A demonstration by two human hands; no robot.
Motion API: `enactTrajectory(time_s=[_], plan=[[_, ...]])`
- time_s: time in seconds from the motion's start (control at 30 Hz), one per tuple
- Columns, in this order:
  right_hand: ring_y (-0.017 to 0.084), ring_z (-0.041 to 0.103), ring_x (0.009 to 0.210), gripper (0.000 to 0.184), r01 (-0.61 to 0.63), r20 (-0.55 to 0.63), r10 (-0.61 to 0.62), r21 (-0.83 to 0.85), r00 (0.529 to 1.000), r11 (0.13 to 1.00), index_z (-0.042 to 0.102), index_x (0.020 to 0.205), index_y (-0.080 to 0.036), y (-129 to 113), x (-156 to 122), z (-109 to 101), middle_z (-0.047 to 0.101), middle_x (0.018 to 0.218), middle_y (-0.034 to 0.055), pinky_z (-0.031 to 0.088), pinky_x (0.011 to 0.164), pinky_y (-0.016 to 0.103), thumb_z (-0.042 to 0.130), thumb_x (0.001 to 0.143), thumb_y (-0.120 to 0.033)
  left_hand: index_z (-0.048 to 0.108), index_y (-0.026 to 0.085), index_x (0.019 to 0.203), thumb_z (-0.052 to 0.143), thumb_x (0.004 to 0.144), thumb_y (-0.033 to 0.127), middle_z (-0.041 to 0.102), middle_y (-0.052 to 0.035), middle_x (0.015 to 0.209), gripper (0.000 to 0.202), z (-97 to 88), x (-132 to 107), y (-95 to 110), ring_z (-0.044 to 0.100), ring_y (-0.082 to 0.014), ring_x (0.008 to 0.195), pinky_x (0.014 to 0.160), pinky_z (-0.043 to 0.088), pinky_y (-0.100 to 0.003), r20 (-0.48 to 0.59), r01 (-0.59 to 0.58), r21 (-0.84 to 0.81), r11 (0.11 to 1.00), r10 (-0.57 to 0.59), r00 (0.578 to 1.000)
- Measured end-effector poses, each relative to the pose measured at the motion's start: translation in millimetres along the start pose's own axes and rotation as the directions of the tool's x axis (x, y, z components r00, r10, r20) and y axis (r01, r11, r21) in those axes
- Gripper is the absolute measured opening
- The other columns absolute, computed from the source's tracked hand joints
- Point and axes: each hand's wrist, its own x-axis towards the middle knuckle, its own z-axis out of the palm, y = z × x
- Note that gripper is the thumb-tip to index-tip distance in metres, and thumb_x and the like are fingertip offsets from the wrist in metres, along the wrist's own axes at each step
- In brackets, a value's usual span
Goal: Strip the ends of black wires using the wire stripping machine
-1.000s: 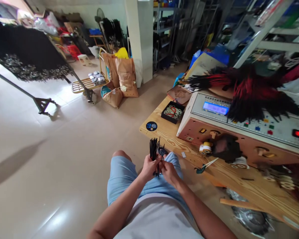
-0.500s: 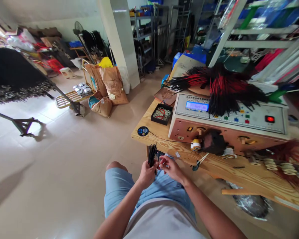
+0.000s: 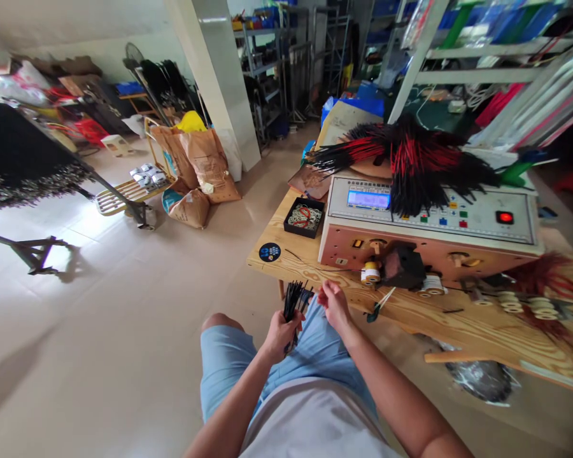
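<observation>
A bundle of thin black wires (image 3: 294, 299) stands upright in my left hand (image 3: 282, 331), which is wrapped round it above my lap. The strands fan out at the top, and their lower ends poke out beneath the fingers. To the right of the bundle and apart from it, my right hand (image 3: 335, 304) is raised by the table's front edge with the fingertips pinched together. Whatever it holds, if anything, is too small to make out. Closest to this hand is the wooden table (image 3: 310, 267).
On the table stands a machine (image 3: 430, 222) with a lit screen, topped by a heap of black and red wires (image 3: 410, 162). A black box of rings (image 3: 304, 217), a round dark disc (image 3: 270, 252) and several spools (image 3: 510, 301) lie about it. Sacks (image 3: 210, 165) stand on the floor.
My right hand has moved up and right, away from the wire bundle, and its fingers have closed together. My left hand still grips the bundle. The whole view has shifted slightly.
</observation>
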Motion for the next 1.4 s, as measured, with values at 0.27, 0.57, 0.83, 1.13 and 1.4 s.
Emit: enactTrajectory(time_s=[0.27,0.57,0.83,1.13,1.4], plan=[[0.009,0.057,0.056,0.041,0.120,-0.043,-0.115,0.178,0.992,0.977,0.060,0.083,-0.021,-31.7,46.6,9.1,0.064,0.072,-0.0033,0.047,0.048,0.019,0.087,0.062,-0.043,0.065,0.014,0.065,0.074,0.071,0.065,0.062,-0.0044,0.055,0.052,-12.2,2.5,-2.5,0.037,-0.0070,0.040,0.041,0.025,-0.021,-0.001,-0.013,-0.026,1.000,0.013,1.000],[0.015,0.064,0.053,0.050,0.137,0.024,-0.138,0.031,0.990,0.990,0.058,0.082,-0.020,10.7,10.6,19.8,0.067,0.072,0.0004,0.050,0.044,0.024,0.080,0.066,-0.062,0.064,0.016,0.071,0.083,0.063,0.061,0.061,-0.0011,0.056,0.049,-18.9,14.4,-5.9,0.056,-0.0154,0.055,0.055,0.046,-0.026,-0.027,-0.008,-0.140,0.990,0.004,1.000],[0.013,0.056,0.041,0.037,0.096,0.339,-0.004,-0.256,0.941,0.962,0.059,0.086,-0.022,31.9,-55.6,12.4,0.066,0.068,-0.0028,0.037,0.033,0.021,0.071,0.081,-0.057,0.059,0.017,0.076,0.078,0.072,0.060,0.058,0.0035,0.059,0.047,-16.9,23.8,-10.3,0.050,-0.0105,0.048,0.047,0.039,-0.023,-0.045,-0.071,-0.147,0.987,0.065,0.997],[0.011,0.055,0.056,0.036,0.282,0.258,-0.199,-0.340,0.945,0.897,0.064,0.073,-0.019,15.0,-42.1,4.9,0.060,0.070,-0.0008,0.042,0.047,0.020,0.081,0.069,-0.050,0.056,0.017,0.072,0.069,0.077,0.069,0.053,0.0031,0.052,0.053,1.0,15.5,-16.2,0.040,-0.0066,0.042,0.041,0.030,-0.019,0.083,-0.102,0.046,0.994,0.098,0.992],[0.010,0.054,0.053,0.060,0.102,-0.096,-0.086,0.181,0.992,0.978,0.059,0.106,-0.022,-22.6,23.5,-11.7,0.060,0.073,-0.0063,0.044,0.048,0.021,0.089,0.058,-0.042,0.064,0.015,0.106,0.070,0.079,0.064,0.047,0.0075,0.048,0.057,-9.8,2.0,-6.7,0.039,-0.0085,0.039,0.039,0.031,-0.019,0.115,-0.031,0.017,0.999,0.029,0.993]])
